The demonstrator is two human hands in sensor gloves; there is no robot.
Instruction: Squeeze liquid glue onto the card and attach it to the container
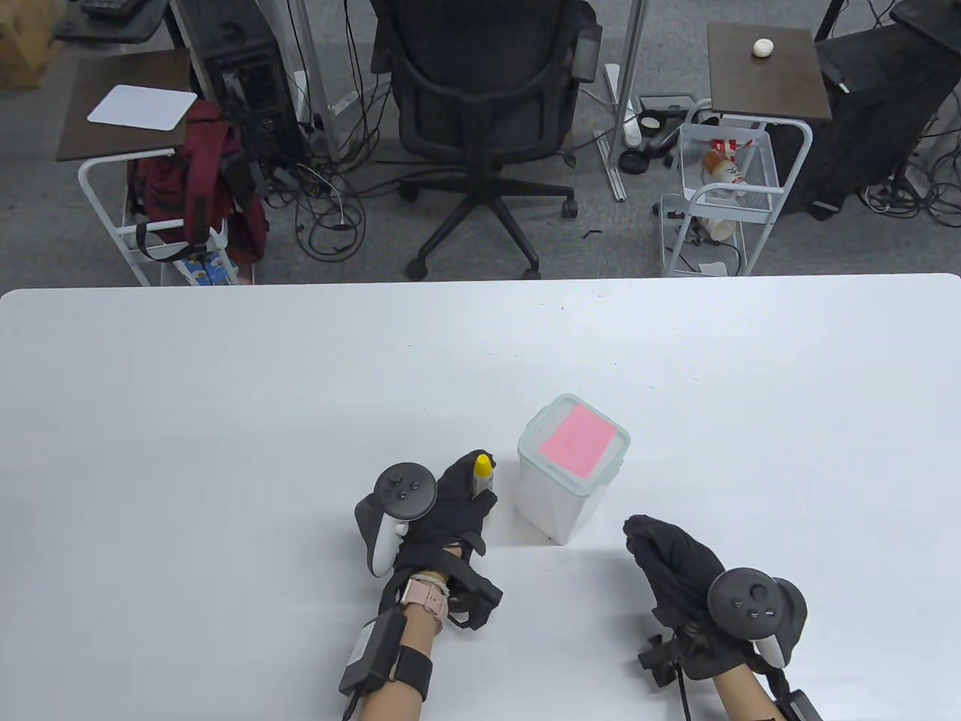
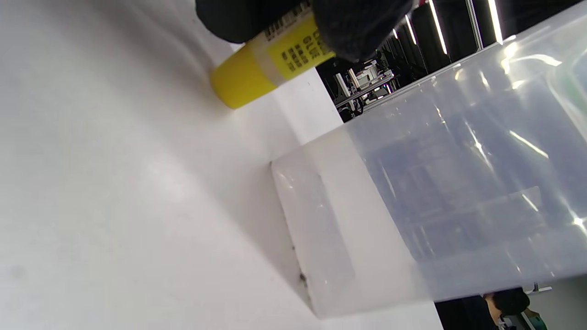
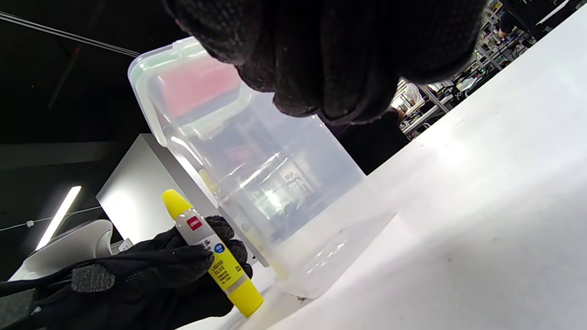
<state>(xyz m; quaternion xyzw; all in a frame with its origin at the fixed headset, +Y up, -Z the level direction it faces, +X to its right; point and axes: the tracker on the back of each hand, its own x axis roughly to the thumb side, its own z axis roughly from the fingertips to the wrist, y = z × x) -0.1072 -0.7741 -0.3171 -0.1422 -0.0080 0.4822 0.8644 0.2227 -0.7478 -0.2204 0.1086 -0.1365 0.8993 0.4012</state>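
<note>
White bench [image 1: 225, 420] carrying one lidded container [image 1: 559, 496] with one pink card [image 1: 575, 438] lying on its lid, left hand [image 1: 450, 518] fingers clamping one upright glue bottle [image 1: 483, 472] just left of it, right hand [image 1: 676, 563] resting nearby, fingers loosely curled, holding nothing.

Translucent lidded container [image 1: 559, 496] standing upright on the table, a pink card [image 1: 575, 440] lying flat on its lid. Just left of it, a yellow-capped liquid glue tube [image 3: 215, 260], near upright, base on the table.
</note>
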